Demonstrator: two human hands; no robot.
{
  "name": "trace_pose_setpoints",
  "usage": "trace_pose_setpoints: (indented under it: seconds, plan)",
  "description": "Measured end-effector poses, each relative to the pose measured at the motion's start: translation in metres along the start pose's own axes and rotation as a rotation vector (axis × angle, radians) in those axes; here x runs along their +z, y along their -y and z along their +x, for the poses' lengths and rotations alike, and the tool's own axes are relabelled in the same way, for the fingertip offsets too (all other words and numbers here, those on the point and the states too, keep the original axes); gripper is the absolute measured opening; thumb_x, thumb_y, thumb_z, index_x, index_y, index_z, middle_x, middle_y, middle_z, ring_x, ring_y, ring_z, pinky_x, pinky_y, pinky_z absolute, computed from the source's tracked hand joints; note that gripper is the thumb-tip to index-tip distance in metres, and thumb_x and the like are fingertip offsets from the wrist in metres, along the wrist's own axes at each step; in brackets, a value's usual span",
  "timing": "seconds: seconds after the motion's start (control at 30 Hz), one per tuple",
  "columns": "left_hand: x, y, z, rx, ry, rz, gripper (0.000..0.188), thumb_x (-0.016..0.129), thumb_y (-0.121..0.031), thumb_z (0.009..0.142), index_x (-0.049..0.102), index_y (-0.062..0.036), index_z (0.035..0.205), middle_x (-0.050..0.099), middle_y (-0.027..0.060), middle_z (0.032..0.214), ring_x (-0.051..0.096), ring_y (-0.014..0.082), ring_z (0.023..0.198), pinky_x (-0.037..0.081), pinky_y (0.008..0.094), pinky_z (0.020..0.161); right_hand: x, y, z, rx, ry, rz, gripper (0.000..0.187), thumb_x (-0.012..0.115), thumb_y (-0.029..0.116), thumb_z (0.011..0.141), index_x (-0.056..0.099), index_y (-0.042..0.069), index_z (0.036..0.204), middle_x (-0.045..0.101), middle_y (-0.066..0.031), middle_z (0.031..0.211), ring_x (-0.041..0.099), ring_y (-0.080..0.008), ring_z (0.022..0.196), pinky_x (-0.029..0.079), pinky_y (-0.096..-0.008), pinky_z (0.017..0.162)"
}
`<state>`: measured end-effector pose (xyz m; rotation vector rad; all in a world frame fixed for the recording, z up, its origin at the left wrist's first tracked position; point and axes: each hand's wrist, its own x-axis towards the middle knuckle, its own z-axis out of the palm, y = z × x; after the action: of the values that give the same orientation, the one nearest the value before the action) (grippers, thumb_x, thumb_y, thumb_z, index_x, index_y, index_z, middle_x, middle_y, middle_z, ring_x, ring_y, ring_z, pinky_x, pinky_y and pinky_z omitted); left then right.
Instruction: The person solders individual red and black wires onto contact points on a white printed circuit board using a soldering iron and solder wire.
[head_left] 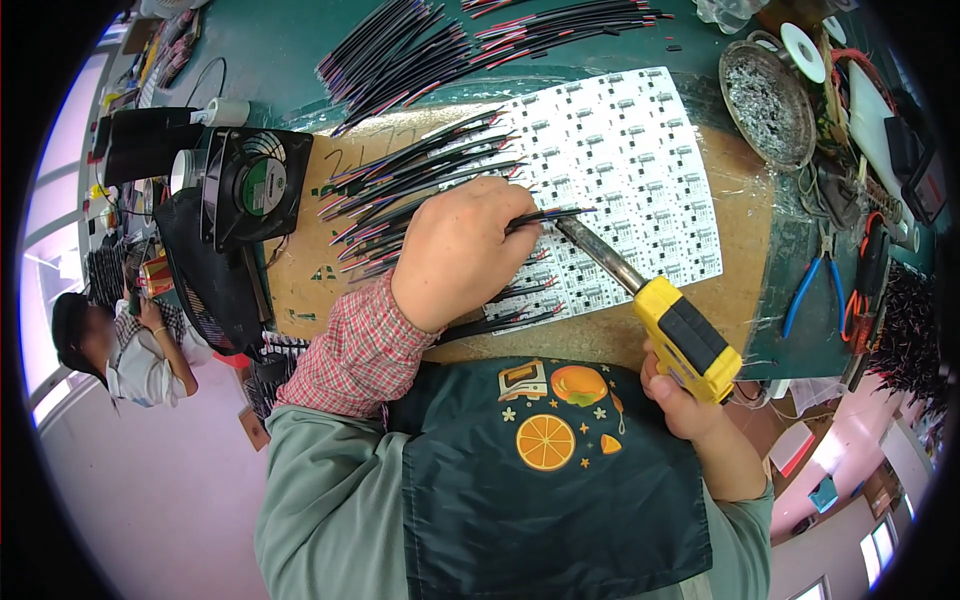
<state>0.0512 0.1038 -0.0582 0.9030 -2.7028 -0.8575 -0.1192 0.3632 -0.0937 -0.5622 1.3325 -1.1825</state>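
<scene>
My left hand pinches a thin black wire and holds its end over a white panel of small circuit boards. My right hand grips a soldering iron with a yellow and black handle; its metal tip points up-left and sits right by the wire's end on the panel. Several black wires with red and blue ends lie fanned across the panel's left side, partly under my left hand.
A small black fan stands at the left. More wire bundles lie at the back. A round metal dish, a solder spool and blue-handled pliers sit at right. Another person sits far left.
</scene>
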Motion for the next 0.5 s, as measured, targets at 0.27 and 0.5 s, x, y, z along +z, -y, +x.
trace_pose_setpoints:
  seconds: [0.27,0.5]
  plan:
    - [-0.004,-0.004,0.000,-0.012,0.003,0.012,0.020,0.074,-0.016,0.078,0.067,0.0007,0.085,0.065,0.0140,0.082,0.064,0.0337,0.075,0.051,0.0396,0.066,-0.004,-0.003,0.000,-0.052,0.045,0.016,0.042,0.068,0.021,0.086,0.049,0.001,0.117,0.051,-0.0024,0.078,0.050,-0.0139,0.069,0.042,-0.0282,0.060]
    - [-0.009,-0.002,-0.004,0.098,-0.041,-0.043,0.013,0.069,-0.009,0.085,0.067,-0.0004,0.093,0.064,0.0129,0.086,0.063,0.0303,0.079,0.050,0.0371,0.070,-0.001,0.001,-0.001,-0.110,0.054,0.169,0.021,0.064,0.012,0.088,0.055,0.004,0.105,0.054,-0.0039,0.084,0.053,-0.0153,0.072,0.046,-0.0307,0.063]
